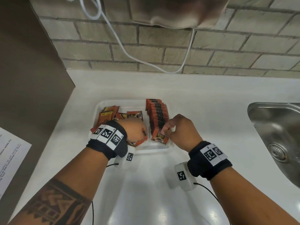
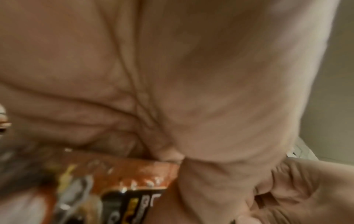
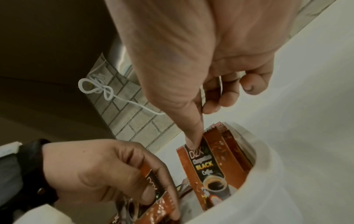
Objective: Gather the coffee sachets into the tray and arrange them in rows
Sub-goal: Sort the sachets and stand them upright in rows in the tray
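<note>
Pinching glossy foil sachets [image 1: 158, 137] in white plastic tray [image 1: 152, 147]: left hand [image 1: 134, 130], right hand [image 1: 180, 130].

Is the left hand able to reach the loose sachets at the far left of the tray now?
Probably yes. The left hand is already over the tray, and nothing stands between it and the loose sachets. But it already grips a sachet, so it may need to put that one down first.

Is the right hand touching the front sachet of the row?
Touching: the right wrist view shows the right hand pressing its thumb tip on the front sachet.
</note>
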